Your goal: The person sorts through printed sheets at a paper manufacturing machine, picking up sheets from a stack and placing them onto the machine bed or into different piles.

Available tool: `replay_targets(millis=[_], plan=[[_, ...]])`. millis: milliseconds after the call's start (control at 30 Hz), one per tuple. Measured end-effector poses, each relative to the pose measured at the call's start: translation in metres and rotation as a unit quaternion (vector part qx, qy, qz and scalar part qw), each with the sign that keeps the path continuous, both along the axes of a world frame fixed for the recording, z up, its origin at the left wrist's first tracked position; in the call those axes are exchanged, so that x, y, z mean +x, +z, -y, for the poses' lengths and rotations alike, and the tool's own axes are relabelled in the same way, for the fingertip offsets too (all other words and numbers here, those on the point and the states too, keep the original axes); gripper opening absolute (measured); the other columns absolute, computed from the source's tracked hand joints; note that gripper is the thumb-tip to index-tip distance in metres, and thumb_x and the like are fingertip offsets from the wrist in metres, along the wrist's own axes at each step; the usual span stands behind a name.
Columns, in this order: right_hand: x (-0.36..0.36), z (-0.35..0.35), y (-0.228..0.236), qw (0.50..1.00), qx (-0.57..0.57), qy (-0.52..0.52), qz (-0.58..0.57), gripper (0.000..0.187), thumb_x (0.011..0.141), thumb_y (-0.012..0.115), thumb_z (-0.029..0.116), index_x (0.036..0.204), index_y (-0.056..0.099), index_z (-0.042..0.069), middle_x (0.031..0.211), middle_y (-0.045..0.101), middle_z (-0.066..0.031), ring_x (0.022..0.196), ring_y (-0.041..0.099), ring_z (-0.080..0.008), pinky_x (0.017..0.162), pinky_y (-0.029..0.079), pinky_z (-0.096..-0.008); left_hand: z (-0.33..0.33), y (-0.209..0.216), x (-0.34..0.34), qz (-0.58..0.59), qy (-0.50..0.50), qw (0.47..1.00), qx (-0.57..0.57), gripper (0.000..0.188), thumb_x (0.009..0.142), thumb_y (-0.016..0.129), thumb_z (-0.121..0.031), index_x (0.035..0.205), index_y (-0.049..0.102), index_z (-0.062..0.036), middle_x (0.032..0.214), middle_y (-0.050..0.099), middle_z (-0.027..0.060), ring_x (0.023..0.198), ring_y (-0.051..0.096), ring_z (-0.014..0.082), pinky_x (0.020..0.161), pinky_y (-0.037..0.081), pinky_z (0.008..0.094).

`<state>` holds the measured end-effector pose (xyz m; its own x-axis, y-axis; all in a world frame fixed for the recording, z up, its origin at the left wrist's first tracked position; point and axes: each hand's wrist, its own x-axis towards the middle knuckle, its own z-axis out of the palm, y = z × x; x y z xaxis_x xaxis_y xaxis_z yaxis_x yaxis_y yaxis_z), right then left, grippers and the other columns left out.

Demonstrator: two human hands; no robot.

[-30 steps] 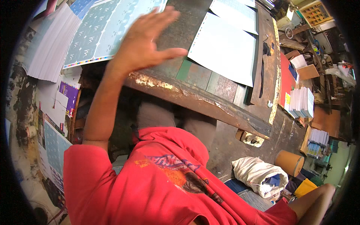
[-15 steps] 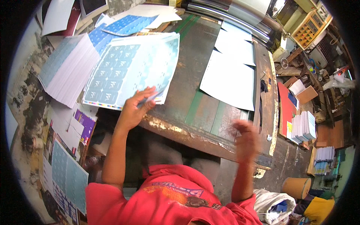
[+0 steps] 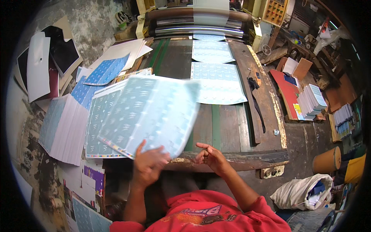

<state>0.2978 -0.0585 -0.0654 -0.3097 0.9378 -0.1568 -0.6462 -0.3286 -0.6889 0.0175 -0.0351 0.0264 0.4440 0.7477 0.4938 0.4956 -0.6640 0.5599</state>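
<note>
At the near edge of the worn brown wooden table, the left hand, blurred, is closed on the lower edge of a pale-blue printed paper sheet, slanted partly over a pile of matching sheets; the right hand, empty, half-curled, forefinger stretched out, is near it. A crumpled off-white cloth sack on the floor holds dark-blue material. Half a second ago the paper was bent up only at its corner, and the right hand was farther off.
</note>
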Motion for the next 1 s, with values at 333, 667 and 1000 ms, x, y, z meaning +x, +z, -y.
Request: replay_targets(millis=[333, 667, 1000], plan=[[0.005, 0.022, -0.064, 0.988, -0.126, -0.015, -0.085, 0.057, 0.089, 0.06, 0.033, 0.139, 0.05, 0.009, 0.074, 0.062, -0.0049, 0.065, 0.059, -0.0149, 0.075, 0.054, -0.0444, 0.048, 0.133, 0.099, 0.242, -0.565, 0.768, -0.178, 0.055, 0.078, 0.078, -0.046, 0.119, 0.067, -0.0118, 0.122, 0.067, 0.0073, 0.123, 0.059, 0.03, 0.116, 0.023, 0.056], [-0.001, -0.079, -0.079, 0.979, -0.055, -0.01, 0.194, 0.046, 0.093, 0.063, 0.042, 0.121, 0.063, 0.005, 0.087, 0.066, -0.0043, 0.075, 0.062, -0.0156, 0.072, 0.054, -0.0339, 0.048, 0.099, 0.105, 0.181, -0.583, 0.751, -0.25, 0.07, 0.077, 0.077, -0.052, 0.129, 0.061, -0.0077, 0.131, 0.061, 0.0148, 0.13, 0.052, 0.0356, 0.114, 0.029, 0.053], [0.025, -0.255, -0.113, 0.535, 0.262, -0.147, 0.79, 0.076, 0.096, 0.043, 0.059, 0.154, 0.03, 0.011, 0.161, 0.021, -0.0184, 0.15, 0.013, -0.0389, 0.118, 0.006, -0.0611, 0.0, 0.027, 0.014, -0.147, 0.135, 0.98, 0.029, 0.093, 0.075, 0.077, -0.054, 0.146, 0.042, -0.0036, 0.152, 0.041, 0.0168, 0.145, 0.031, 0.0381, 0.116, 0.022, 0.0559]])
